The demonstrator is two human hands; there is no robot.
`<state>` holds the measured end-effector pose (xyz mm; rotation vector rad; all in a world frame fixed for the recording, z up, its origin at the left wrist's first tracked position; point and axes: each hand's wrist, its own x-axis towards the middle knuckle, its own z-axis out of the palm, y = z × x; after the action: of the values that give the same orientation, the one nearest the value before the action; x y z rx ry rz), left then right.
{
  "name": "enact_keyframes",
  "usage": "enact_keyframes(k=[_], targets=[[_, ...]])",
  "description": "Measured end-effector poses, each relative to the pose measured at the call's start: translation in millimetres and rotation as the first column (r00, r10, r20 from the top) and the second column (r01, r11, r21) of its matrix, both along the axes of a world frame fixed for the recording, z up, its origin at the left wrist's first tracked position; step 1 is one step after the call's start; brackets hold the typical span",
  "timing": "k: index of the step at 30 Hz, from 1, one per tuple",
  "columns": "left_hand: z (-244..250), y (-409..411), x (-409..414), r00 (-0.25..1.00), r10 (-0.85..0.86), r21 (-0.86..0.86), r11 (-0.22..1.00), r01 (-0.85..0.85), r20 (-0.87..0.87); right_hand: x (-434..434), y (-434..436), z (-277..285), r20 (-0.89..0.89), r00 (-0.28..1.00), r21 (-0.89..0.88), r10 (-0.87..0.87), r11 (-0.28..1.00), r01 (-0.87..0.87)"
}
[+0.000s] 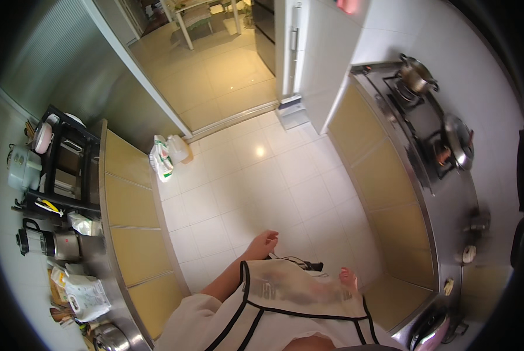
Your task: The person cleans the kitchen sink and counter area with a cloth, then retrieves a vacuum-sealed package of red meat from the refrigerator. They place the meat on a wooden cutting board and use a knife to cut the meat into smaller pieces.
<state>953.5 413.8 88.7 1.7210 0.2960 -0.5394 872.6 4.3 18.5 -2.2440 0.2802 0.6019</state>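
My left hand (264, 244) hangs over the tiled floor with its fingers loosely curled, beside the edge of a pale apron (305, 285) with black trim. Whether it holds anything does not show clearly. Below and right of it, a dark cable (303, 263) shows in front of the apron. My right hand (348, 277) is partly seen past the apron's right side, its fingertips bent; the rest is hidden. Neither hand touches a counter.
On the right counter, a steel pot (416, 75) and a lidded pan (458, 141) stand on a gas stove (420, 127). The left counter bears a blender (36, 239) and a black rack (75, 162). A plastic jug (177, 148) and a bag (161, 159) stand on the floor near the doorway.
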Motion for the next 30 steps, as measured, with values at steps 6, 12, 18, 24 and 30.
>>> enact_keyframes(k=[6,12,18,24,30], targets=[[9,130,122,0.975,0.187,0.076,0.977,-0.197,0.123,112,43,-11,-0.35,0.916,-0.205,0.196,0.938,-0.279],[-21,248,320,0.898,0.288,0.146,0.925,-0.351,0.333,246,59,-18,-0.588,0.8,-0.364,0.12,0.844,-0.394],[-128,420,371,0.797,0.54,0.41,0.684,-0.603,0.271,544,126,-147,-0.587,0.771,-0.485,0.247,0.656,-0.579],[-225,537,319,0.346,0.644,0.416,0.731,-0.541,-0.682,979,440,-166,0.225,0.871,-0.283,0.436,0.885,-0.37],[-217,634,472,0.488,0.534,0.394,0.844,-0.365,-0.691,1254,755,24,0.178,0.981,0.568,-0.076,0.822,-0.04]])
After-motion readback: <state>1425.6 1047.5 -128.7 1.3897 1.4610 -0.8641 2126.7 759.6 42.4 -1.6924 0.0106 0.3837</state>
